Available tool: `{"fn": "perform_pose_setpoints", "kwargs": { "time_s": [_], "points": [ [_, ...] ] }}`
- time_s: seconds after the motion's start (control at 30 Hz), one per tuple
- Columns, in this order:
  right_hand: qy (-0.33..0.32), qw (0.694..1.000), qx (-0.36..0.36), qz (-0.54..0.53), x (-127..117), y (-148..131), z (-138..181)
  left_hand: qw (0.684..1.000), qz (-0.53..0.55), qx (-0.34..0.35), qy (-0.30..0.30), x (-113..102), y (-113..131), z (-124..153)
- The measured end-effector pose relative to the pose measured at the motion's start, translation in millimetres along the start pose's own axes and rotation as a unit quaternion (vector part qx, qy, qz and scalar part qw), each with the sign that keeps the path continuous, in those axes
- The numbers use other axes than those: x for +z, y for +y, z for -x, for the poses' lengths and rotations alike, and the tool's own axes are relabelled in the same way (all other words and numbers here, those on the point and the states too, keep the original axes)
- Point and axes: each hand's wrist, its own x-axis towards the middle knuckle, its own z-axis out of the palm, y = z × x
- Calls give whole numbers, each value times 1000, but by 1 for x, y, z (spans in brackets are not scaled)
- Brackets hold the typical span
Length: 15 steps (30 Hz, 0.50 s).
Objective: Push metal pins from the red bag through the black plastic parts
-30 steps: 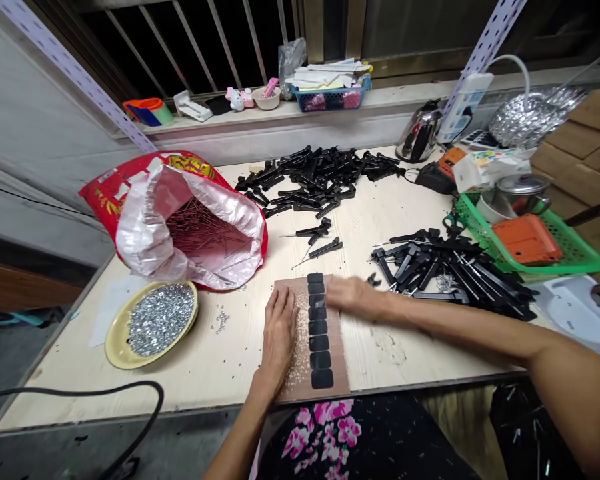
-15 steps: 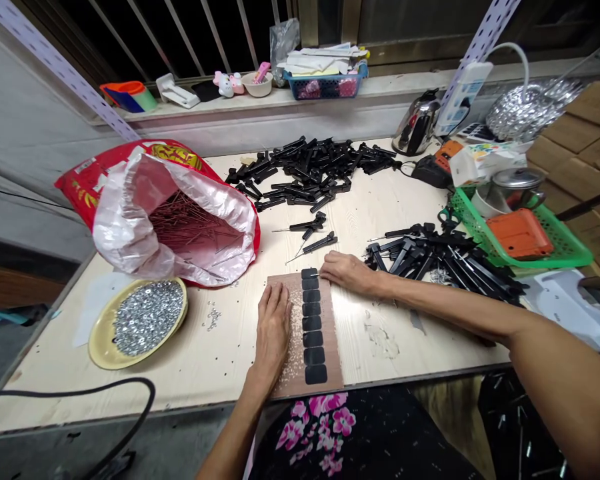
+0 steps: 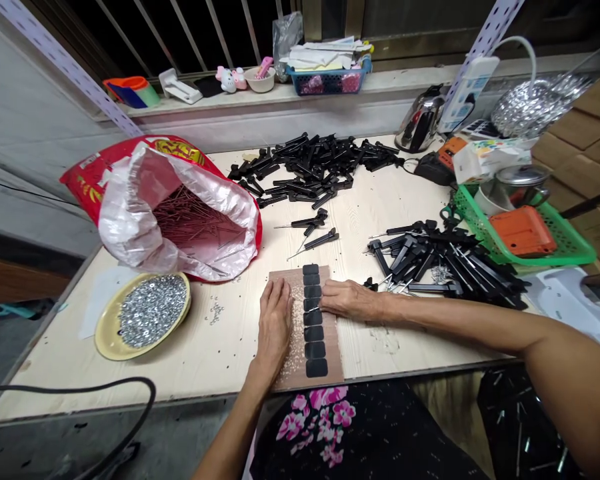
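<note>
A brown board (image 3: 333,360) lies at the front edge of the table, with a column of black rounded patches (image 3: 315,350) down its middle. Small pale specks (image 3: 297,333) are strewn along the board's left side. Flat on that left side rests my left hand (image 3: 274,323), fingers stretched out and holding nothing. My right hand (image 3: 347,300) is closed in a pinch at the board's right edge. From its fingertips a thin metal-tipped tool (image 3: 313,309) reaches over one of the middle patches; the rest of the tool is hidden in the hand.
Left of the board stand a yellow bowl of metal washers (image 3: 153,310) and a red bag of thin rods (image 3: 193,223). Black-handled pieces pile up at the back (image 3: 325,163) and right (image 3: 430,257). A green basket (image 3: 570,250) stands far right.
My right hand has moved toward me along the board, from the top patch to a middle one, the thin tool still in its pinch. My left hand stays flat on the board.
</note>
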Motion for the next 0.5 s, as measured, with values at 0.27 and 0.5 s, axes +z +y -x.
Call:
{"fn": "perform_pose_setpoints", "kwargs": {
  "time_s": [0.27,0.5],
  "points": [
    [24,996,86,-28,-13,6,-9,1000,-19,9,10,2,-6,2],
    [-10,998,57,12,-28,-3,7,999,-23,10,20,5,-11,5]
  ]
}}
